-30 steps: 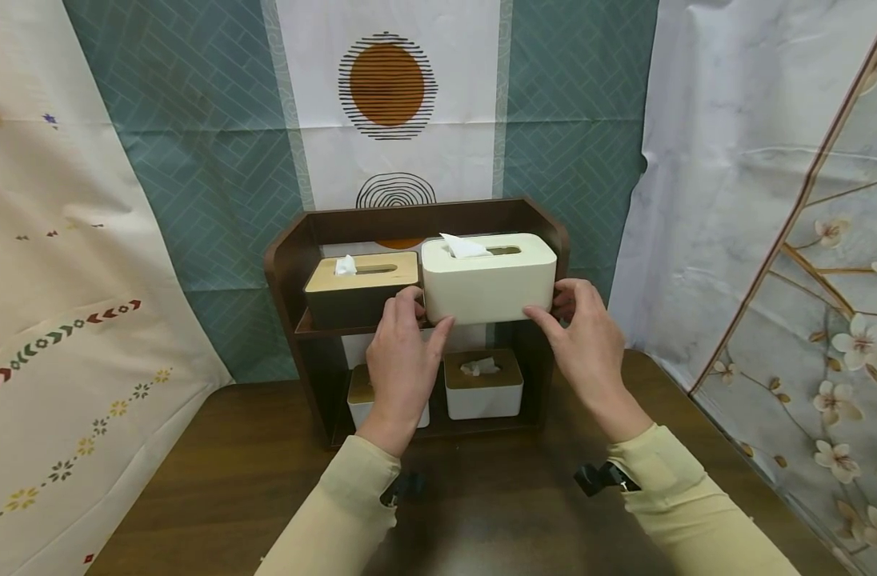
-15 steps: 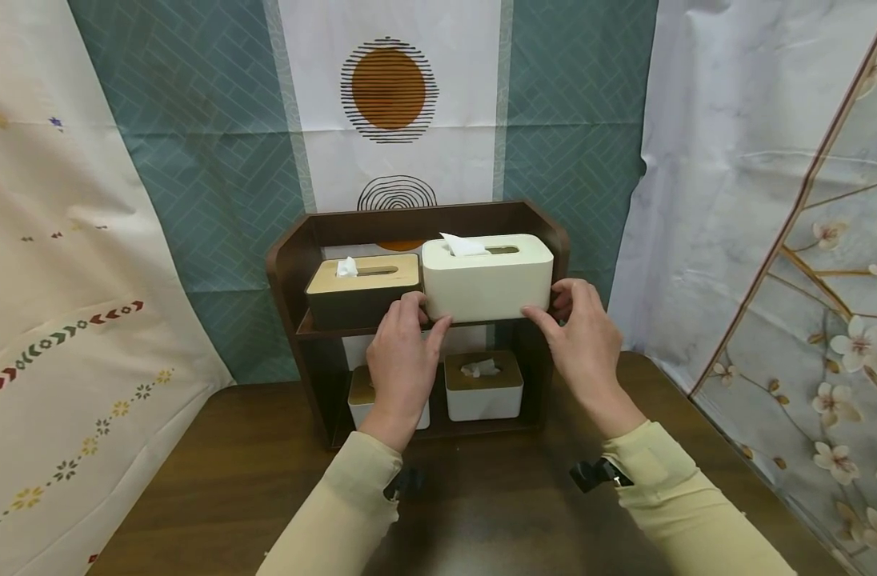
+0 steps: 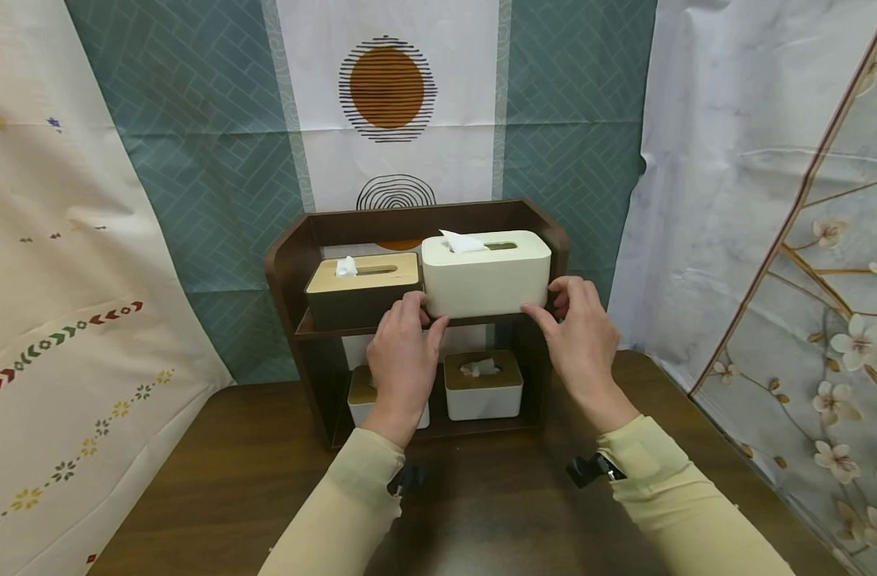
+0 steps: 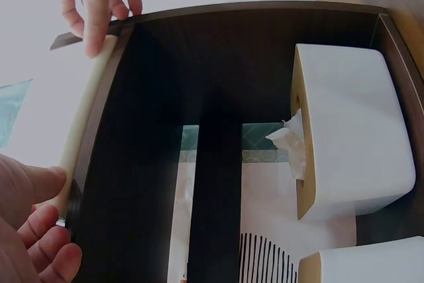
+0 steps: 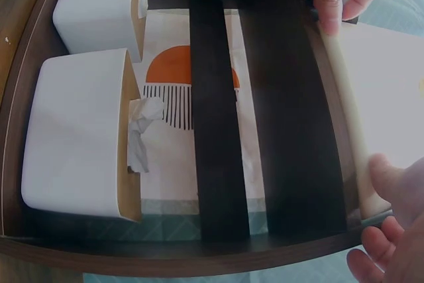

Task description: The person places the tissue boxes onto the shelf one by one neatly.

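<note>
A cream tissue box (image 3: 485, 280) with rounded corners and a white tissue poking from its slot sits on the right of the upper shelf. My left hand (image 3: 404, 356) holds its lower left corner, thumb on the front, fingers curled at the side. At the opposite lower corner my right hand (image 3: 581, 344) holds it likewise, thumb against the front. In the left wrist view, the left thumb touches the box's bottom edge (image 4: 85, 114). Left of it stands a black tissue box (image 3: 362, 300) with a wooden lid. The cream box's back is hidden.
The dark brown two-tier shelf (image 3: 289, 276) stands on a wooden table (image 3: 215, 472). Its lower tier holds two white tissue boxes with wooden lids, one on the right (image 3: 484, 402), the other (image 3: 359, 410) partly behind my left hand. Patterned cloths (image 3: 575, 128) hang behind and beside.
The cream box has slid slightly back and left onto the upper shelf. My right hand has shifted a little left with it; the left hand stays nearly in place.
</note>
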Motion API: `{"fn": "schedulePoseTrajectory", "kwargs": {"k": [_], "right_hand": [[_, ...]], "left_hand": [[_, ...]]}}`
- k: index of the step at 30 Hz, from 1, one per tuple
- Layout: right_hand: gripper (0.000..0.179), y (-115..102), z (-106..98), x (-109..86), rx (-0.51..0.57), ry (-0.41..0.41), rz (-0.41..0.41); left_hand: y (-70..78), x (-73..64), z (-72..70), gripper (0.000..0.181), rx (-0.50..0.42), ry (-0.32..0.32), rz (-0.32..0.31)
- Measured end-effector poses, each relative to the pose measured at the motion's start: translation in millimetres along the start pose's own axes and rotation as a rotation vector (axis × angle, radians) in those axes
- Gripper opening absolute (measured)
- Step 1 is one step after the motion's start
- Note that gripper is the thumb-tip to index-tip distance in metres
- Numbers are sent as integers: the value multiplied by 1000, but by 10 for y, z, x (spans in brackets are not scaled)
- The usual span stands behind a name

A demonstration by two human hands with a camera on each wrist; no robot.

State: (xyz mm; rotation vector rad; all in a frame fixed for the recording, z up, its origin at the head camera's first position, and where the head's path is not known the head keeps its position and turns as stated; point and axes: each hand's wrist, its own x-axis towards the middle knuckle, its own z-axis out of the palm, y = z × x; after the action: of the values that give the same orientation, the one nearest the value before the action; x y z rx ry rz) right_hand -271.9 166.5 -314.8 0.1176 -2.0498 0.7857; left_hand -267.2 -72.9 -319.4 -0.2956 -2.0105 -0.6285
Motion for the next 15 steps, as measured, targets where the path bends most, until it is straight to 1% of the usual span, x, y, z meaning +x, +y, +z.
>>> {"fn": "schedulePoseTrajectory", "kwargs": {"k": [5, 9, 15], "right_hand": [[49, -3, 11, 11, -1, -2, 3], [48, 10, 2, -4, -8, -11, -2], [50, 46, -28, -106, -23, -27, -49]], "left_hand": [[-8, 7, 17, 40, 12, 7, 6], [-4, -10, 21, 39, 28, -1, 8], [5, -78, -20, 38, 46, -16, 53]]}}
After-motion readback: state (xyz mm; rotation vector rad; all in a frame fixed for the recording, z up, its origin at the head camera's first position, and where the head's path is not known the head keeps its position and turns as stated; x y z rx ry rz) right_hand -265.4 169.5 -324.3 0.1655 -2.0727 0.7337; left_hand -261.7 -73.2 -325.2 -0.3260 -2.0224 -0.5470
